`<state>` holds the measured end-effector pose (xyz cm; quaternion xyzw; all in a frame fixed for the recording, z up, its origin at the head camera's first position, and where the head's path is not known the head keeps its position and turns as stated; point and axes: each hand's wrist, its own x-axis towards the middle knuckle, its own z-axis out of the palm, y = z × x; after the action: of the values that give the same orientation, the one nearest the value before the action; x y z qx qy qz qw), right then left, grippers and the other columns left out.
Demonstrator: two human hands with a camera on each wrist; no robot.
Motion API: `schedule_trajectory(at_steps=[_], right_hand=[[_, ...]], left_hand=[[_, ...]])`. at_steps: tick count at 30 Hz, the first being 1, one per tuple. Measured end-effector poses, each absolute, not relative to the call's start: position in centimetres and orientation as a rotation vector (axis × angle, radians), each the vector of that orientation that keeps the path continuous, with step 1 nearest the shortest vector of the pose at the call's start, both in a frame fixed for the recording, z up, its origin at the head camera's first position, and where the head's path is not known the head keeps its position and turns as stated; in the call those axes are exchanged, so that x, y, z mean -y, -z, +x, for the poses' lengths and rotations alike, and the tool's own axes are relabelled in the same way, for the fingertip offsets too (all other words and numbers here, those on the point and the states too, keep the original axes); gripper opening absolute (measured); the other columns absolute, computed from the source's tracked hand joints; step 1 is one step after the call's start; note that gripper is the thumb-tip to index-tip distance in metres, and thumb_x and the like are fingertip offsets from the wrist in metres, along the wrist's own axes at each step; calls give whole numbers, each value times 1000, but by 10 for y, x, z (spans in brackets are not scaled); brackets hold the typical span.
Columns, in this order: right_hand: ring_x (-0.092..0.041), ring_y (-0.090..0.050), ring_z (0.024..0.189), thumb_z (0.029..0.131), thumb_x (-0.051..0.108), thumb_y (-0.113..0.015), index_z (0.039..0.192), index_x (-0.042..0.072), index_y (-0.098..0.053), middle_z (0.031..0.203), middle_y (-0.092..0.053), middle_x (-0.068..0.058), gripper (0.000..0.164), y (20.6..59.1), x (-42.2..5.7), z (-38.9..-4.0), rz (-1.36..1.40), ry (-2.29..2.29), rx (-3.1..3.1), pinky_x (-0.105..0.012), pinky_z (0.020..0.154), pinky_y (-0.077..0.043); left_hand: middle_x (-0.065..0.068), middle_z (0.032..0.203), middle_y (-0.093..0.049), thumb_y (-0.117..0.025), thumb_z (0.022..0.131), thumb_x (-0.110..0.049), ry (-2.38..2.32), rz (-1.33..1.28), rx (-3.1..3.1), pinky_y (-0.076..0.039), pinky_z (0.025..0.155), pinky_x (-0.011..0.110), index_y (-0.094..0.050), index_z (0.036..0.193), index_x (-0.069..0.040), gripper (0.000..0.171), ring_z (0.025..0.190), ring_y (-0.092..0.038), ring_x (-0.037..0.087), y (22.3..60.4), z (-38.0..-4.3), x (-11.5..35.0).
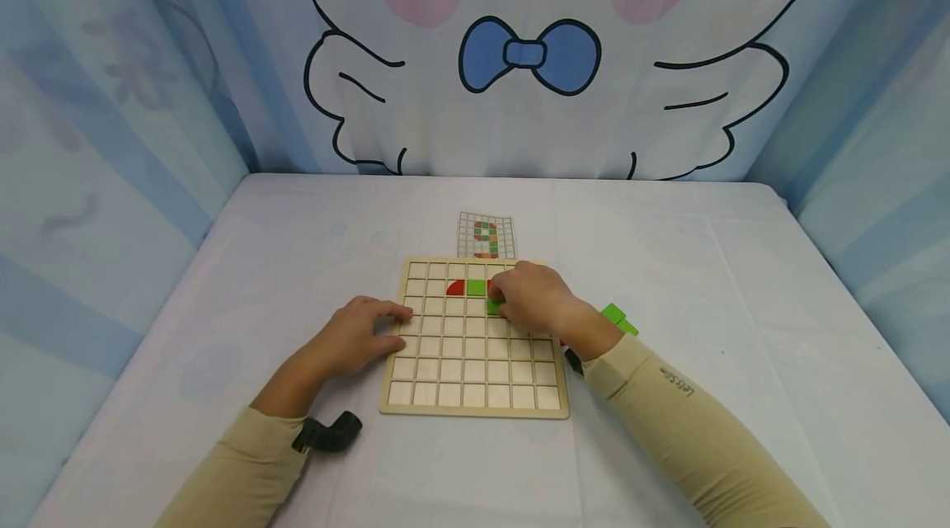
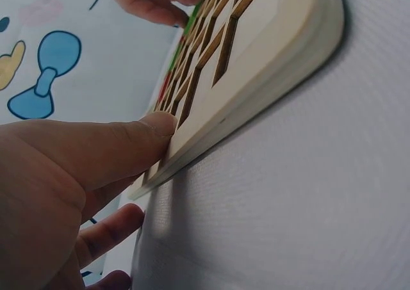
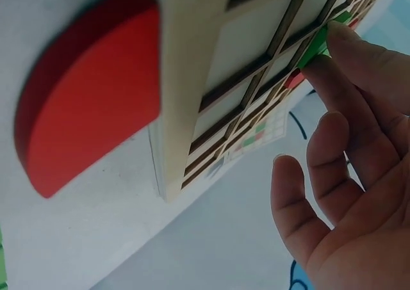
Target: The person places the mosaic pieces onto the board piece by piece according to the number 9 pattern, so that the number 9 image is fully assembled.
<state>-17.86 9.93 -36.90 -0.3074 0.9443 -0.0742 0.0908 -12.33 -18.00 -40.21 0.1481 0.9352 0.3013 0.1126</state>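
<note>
A wooden grid board (image 1: 475, 411) lies on the white table. My left hand (image 1: 364, 336) touches its left edge, the thumb (image 2: 160, 122) resting on the rim and the fingers loosely stretched. At the upper right cells, my right hand (image 1: 530, 297) pinches a green square block (image 1: 493, 308) between thumb and index finger, right at a cell. The other fingers of that hand (image 3: 346, 149) are loosely bent. In the row above sit a red quarter-round block (image 1: 456, 288) and a green square (image 1: 477, 287); another red block there is mostly hidden by the right fingers.
Behind the board lies a small grid card (image 1: 486, 235) with a red, green and orange pattern. Loose green blocks (image 1: 613, 313) lie right of the board, partly behind the right forearm. A red quarter-round block (image 3: 96, 91) lies beside the board's right edge.
</note>
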Motion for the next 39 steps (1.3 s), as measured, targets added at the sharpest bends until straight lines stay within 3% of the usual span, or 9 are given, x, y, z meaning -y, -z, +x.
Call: schedule_trajectory(at_steps=[22, 39], right_hand=[[-21, -66, 93, 96, 12, -68, 107, 9, -74, 101, -73, -4, 13, 372, -94, -172, -852, 264, -2822, -38, 82, -54], [-25, -65, 103, 95, 12, -69, 112, 10, -74, 104, -73, -4, 18, 374, -92, -167, -888, 203, -2851, -42, 86, -53]], left_hand=[[19, 136, -53, -73, 94, -19, -886, 393, -2725, -39, 102, 57, -67, 129, -12, 36, 132, -43, 41, 401, -124, 179], [19, 135, -55, -73, 93, -17, -881, 395, -2732, -38, 102, 57, -68, 128, -11, 35, 131, -43, 41, 402, -124, 178]])
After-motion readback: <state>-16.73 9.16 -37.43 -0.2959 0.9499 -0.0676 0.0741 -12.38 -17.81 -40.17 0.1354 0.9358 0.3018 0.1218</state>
